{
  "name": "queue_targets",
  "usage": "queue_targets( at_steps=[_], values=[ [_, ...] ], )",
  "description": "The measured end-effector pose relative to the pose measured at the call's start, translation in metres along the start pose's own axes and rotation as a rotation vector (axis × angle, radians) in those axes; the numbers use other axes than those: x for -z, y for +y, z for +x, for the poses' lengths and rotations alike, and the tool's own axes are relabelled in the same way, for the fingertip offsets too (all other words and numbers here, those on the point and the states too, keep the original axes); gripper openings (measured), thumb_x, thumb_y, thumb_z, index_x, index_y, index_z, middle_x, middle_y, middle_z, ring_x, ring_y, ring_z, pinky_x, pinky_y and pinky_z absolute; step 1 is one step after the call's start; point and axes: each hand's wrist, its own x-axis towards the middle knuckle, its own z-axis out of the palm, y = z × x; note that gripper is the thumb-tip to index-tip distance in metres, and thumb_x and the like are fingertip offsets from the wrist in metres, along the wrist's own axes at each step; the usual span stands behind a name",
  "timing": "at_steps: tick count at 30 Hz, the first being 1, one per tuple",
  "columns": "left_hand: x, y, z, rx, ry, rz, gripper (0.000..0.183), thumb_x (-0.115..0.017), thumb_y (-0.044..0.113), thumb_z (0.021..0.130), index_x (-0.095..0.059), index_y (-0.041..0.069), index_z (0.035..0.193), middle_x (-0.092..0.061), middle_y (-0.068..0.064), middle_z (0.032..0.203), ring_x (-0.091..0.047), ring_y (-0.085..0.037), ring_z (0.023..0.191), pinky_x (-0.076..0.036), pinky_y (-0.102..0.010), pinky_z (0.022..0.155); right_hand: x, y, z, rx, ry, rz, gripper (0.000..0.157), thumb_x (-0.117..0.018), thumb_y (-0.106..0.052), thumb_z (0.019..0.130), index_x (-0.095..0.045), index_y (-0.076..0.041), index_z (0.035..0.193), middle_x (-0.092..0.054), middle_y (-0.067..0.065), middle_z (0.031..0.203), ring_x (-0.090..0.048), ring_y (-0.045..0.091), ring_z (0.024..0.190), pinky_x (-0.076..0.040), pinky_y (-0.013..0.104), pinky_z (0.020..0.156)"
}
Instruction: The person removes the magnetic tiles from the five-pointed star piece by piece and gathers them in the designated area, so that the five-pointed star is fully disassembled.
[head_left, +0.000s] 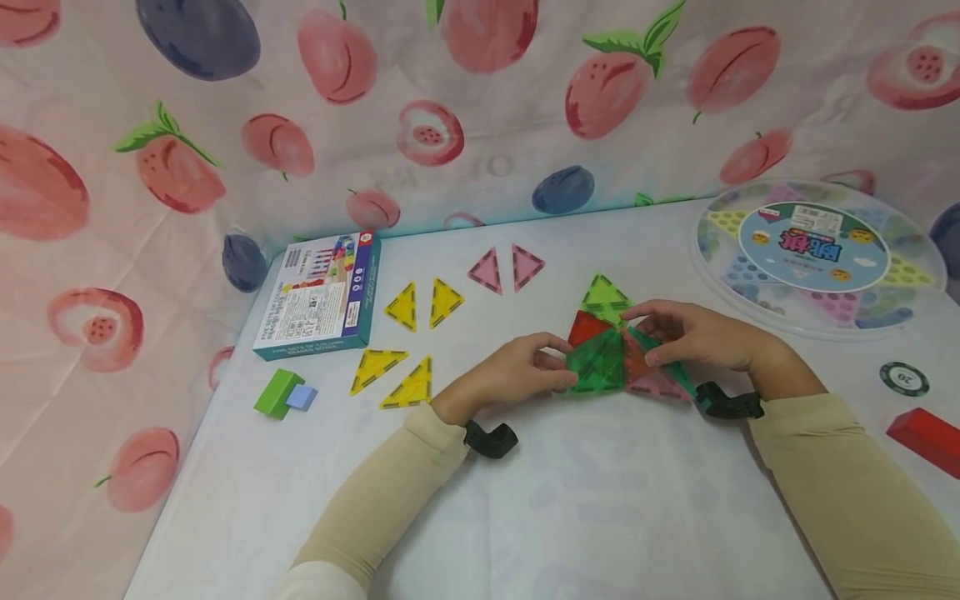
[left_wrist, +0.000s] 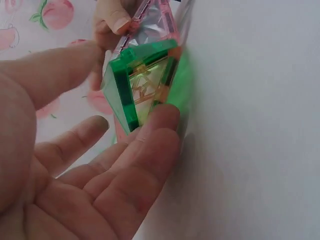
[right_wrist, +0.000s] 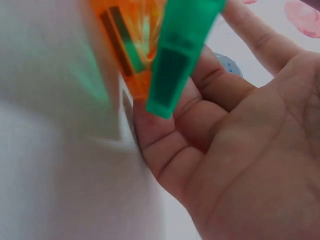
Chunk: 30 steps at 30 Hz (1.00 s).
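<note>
Translucent magnetic tiles join into a small raised shape. It has a dark green triangular tile (head_left: 596, 367) on the left, a red tile (head_left: 583, 327) behind, a light green one (head_left: 604, 293) at the back, and orange (right_wrist: 117, 42) and pink (head_left: 660, 386) ones on the right. My left hand (head_left: 521, 371) has its fingertips at the left edge of the dark green tile, thumb apart from the fingers. With thumb and fingers, my right hand (head_left: 693, 333) pinches a teal-green triangular tile (right_wrist: 177, 55), standing on edge beside the orange one.
Pairs of yellow triangular tiles (head_left: 407, 382) and pink triangular tiles (head_left: 487, 271) lie left and behind. A boxed set (head_left: 318, 292) and green and blue blocks (head_left: 277, 393) sit far left. Right are a round board-game case (head_left: 817, 250), a chip (head_left: 903, 378) and a red block (head_left: 926, 437).
</note>
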Motion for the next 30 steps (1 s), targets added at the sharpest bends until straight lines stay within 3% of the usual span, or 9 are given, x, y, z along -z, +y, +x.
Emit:
queue_targets(
  at_steps=[5,12,17,23,30],
  values=[
    [0.000,-0.003,0.005,0.038,0.032,-0.004,0.041,-0.071,0.032,0.076,-0.055,0.024,0.113,-0.060,0.006,0.099,-0.057,-0.007,0.090,-0.044,-0.028,0.078,-0.001,0.001,0.001,0.009,0.007,-0.001,0.058,-0.067,-0.016,0.080,-0.040,-0.009,0.131,-0.050,0.012,0.113,-0.043,0.030,0.106,-0.038,0.045,0.087],
    [0.006,-0.006,0.011,0.049,0.085,-0.019,0.030,-0.064,0.022,0.081,-0.057,0.024,0.110,-0.061,0.006,0.098,-0.056,-0.011,0.090,-0.045,-0.029,0.076,-0.002,0.000,0.003,-0.017,0.009,-0.010,0.058,-0.067,-0.021,0.080,-0.041,-0.013,0.131,-0.044,0.014,0.125,-0.038,0.034,0.117,-0.030,0.053,0.093],
    [0.008,-0.011,0.019,0.059,0.135,-0.046,0.028,-0.060,0.024,0.084,-0.058,0.024,0.111,-0.060,0.006,0.098,-0.058,-0.010,0.087,-0.045,-0.027,0.076,-0.004,0.001,0.006,-0.014,0.050,-0.012,0.056,-0.067,-0.023,0.081,-0.042,-0.009,0.130,-0.043,0.013,0.128,-0.038,0.031,0.117,-0.031,0.050,0.094],
    [0.007,-0.015,0.026,0.059,0.093,-0.091,0.031,-0.062,0.031,0.083,-0.059,0.028,0.114,-0.063,0.006,0.097,-0.061,-0.010,0.083,-0.046,-0.027,0.076,-0.010,-0.002,0.008,-0.087,0.090,-0.041,0.057,-0.062,-0.035,0.083,-0.042,-0.014,0.132,-0.041,0.014,0.130,-0.036,0.033,0.118,-0.031,0.053,0.093],
    [0.007,-0.014,0.027,0.050,0.113,-0.126,0.026,-0.067,0.021,0.081,-0.064,0.027,0.106,-0.058,0.000,0.096,-0.051,-0.012,0.086,-0.045,-0.027,0.073,-0.012,-0.005,0.010,-0.117,0.108,-0.118,0.060,-0.059,-0.044,0.082,-0.042,-0.017,0.133,-0.039,0.016,0.133,-0.033,0.035,0.123,-0.027,0.055,0.094]
  ],
)
